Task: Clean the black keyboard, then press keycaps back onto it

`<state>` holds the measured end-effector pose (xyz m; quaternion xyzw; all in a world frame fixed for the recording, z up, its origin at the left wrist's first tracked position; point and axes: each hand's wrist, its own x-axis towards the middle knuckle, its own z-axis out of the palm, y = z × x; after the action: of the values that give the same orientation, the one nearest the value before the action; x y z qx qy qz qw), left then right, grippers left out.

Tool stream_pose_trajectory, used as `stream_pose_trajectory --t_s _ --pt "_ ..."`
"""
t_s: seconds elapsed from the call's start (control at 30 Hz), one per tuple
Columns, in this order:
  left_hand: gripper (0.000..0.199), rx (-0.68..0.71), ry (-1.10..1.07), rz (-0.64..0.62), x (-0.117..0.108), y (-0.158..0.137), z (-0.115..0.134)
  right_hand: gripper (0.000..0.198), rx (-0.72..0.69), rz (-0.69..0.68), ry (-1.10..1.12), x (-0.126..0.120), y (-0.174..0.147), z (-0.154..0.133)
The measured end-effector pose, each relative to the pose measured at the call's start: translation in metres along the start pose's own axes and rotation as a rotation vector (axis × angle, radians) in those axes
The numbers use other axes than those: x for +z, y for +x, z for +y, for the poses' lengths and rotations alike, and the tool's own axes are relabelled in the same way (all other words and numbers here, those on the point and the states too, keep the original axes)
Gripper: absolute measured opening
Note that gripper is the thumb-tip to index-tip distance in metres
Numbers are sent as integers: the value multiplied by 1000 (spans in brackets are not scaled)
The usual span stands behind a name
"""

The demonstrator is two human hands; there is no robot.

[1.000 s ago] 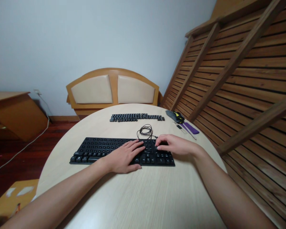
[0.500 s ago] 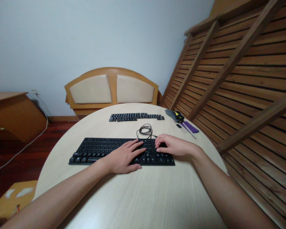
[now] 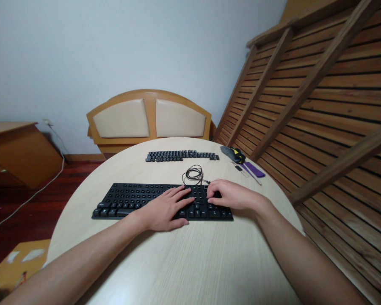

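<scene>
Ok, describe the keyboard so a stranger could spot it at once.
Find the pale round table. Under the left hand and right hand lies a long black keyboard, with a coiled cable just behind it. Unlike the loose keys farther back, it is one solid piece.

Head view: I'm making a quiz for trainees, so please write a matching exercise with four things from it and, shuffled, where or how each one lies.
Column one
1. left hand
2. right hand
3. loose keycaps
4. purple strip

Column two
A. in rows toward the far edge of the table
B. curled over the right part of the keyboard
C. near the table's right edge
D. spread palm down across the keyboard's middle

Right pairs: 1-D; 2-B; 3-A; 4-C
</scene>
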<state>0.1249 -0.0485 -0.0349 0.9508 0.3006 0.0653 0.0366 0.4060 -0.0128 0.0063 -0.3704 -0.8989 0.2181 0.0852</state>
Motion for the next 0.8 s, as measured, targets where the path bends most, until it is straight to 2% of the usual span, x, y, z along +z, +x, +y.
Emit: stream_pose_trajectory --t_s 0.27,0.8 --pt "69 5 -17 12 1 -1 -1 19 57 -25 31 -1 0 0" --pt "69 -1 -3 3 0 1 0 16 115 -30 -32 0 2 -2"
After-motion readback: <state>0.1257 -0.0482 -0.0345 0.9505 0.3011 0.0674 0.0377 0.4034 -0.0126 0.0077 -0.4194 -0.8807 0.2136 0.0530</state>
